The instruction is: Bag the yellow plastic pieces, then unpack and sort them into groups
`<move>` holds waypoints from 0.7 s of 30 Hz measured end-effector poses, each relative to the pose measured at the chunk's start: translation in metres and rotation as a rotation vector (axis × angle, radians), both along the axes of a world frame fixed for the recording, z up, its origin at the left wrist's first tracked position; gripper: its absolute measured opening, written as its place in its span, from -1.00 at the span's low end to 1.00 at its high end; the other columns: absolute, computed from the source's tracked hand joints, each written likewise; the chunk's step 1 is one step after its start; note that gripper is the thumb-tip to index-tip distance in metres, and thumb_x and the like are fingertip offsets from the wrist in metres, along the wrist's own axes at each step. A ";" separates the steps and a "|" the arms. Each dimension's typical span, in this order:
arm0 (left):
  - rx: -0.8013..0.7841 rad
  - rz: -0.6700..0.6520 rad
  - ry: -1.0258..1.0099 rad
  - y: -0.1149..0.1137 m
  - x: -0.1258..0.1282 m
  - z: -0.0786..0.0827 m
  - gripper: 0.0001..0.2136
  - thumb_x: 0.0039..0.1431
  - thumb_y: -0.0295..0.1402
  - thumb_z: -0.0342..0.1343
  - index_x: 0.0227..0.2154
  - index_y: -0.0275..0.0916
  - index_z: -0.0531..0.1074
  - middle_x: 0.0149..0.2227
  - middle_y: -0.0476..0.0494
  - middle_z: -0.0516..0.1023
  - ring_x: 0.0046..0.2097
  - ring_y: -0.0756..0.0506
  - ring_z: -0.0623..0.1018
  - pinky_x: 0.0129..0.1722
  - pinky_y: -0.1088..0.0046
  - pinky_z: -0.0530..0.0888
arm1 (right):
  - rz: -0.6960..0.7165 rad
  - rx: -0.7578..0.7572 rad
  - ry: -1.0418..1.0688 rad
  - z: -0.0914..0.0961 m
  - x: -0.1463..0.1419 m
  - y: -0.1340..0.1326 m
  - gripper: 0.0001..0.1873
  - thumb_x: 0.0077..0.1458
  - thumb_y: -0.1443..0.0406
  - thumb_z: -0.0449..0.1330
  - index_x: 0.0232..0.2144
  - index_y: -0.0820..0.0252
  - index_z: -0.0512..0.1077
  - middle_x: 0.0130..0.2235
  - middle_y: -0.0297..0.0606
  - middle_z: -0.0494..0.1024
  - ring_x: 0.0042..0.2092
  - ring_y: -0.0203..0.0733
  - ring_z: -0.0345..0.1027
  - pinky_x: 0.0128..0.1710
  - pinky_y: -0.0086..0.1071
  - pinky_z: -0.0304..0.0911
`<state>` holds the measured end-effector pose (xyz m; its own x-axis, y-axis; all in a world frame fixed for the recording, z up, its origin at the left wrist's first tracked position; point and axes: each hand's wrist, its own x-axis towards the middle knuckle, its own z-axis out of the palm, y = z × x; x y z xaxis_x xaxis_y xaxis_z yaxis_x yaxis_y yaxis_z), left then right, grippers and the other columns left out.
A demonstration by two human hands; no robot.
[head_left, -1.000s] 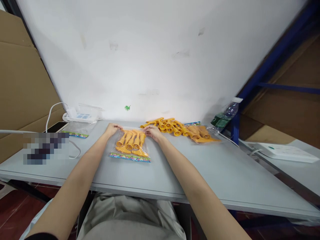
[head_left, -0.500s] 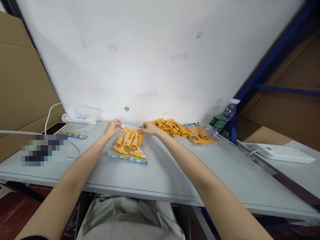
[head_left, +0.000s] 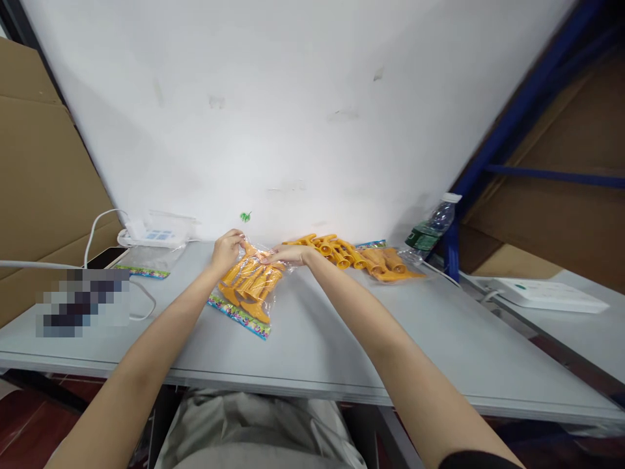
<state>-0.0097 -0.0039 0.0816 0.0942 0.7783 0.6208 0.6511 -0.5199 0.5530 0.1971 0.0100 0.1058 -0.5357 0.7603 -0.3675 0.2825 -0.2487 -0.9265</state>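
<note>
A clear plastic bag (head_left: pixel 251 286) holds several orange-yellow plastic pieces with flared, horn-like ends. Its colourful printed strip lies toward me, and the bag is tilted on the table. My left hand (head_left: pixel 228 251) pinches its far left corner. Across the far right side, my right hand (head_left: pixel 288 255) grips the film, fingers closed over the top of the pieces. Just beyond my right hand lies a pile of loose orange-yellow horn-like pieces (head_left: pixel 336 251). Right of that pile rests another filled bag (head_left: pixel 388 262) of the same pieces.
On the left, a flat bag with a printed strip (head_left: pixel 146 260) lies beside a phone (head_left: pixel 108 256) and a white power strip (head_left: pixel 159 236) with cables. A bottle (head_left: pixel 433 225) leans by the blue post (head_left: pixel 452 254). A white box-like device (head_left: pixel 549 296) sits far right.
The bag has turned, its printed strip now slanting down to the right. My right hand has moved left over the bag, closer to my left hand.
</note>
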 end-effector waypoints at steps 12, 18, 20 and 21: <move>0.041 0.072 -0.341 -0.006 0.002 -0.009 -0.78 0.12 -0.52 -0.05 -0.43 -0.20 0.50 -0.03 -0.16 0.46 0.05 -0.08 0.46 0.00 0.38 0.43 | -0.500 0.199 0.389 -0.012 0.074 -0.025 -0.87 -0.04 0.37 0.27 -0.35 0.27 0.50 -0.34 -0.17 0.63 -0.35 -0.19 0.51 -0.34 -0.42 0.41; -0.076 0.220 -0.476 -0.003 -0.010 -0.038 -0.79 0.06 -0.53 -0.07 -0.41 -0.24 0.48 -0.13 -0.17 0.50 -0.08 -0.06 0.51 -0.10 0.43 0.45 | -1.155 0.438 0.583 -0.024 0.157 -0.008 -0.89 0.06 0.27 0.14 -0.31 0.13 0.36 -0.29 -0.29 0.58 -0.28 -0.20 0.52 -0.37 -0.35 0.48; -0.099 0.226 -0.461 -0.001 -0.012 -0.045 -0.79 0.05 -0.52 -0.07 -0.39 -0.24 0.48 -0.14 -0.16 0.51 -0.13 -0.05 0.53 -0.12 0.43 0.44 | -1.425 0.520 0.583 -0.038 0.180 -0.002 -0.90 0.08 0.25 0.12 -0.32 0.09 0.27 -0.24 -0.29 0.55 -0.23 -0.20 0.52 -0.36 -0.32 0.50; -0.107 0.229 -0.452 -0.001 -0.013 -0.047 -0.78 0.05 -0.52 -0.07 -0.37 -0.25 0.48 -0.14 -0.16 0.51 -0.15 -0.05 0.53 -0.13 0.43 0.44 | -1.579 0.535 0.568 -0.045 0.190 0.000 -0.90 0.09 0.25 0.11 -0.32 0.08 0.23 -0.19 -0.28 0.53 -0.19 -0.20 0.52 -0.35 -0.32 0.51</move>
<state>-0.0223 -0.0045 0.0346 -0.3453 0.8091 0.4755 0.4256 -0.3165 0.8477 0.3871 0.0104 0.0606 0.8033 0.5950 0.0269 -0.2636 0.3956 -0.8798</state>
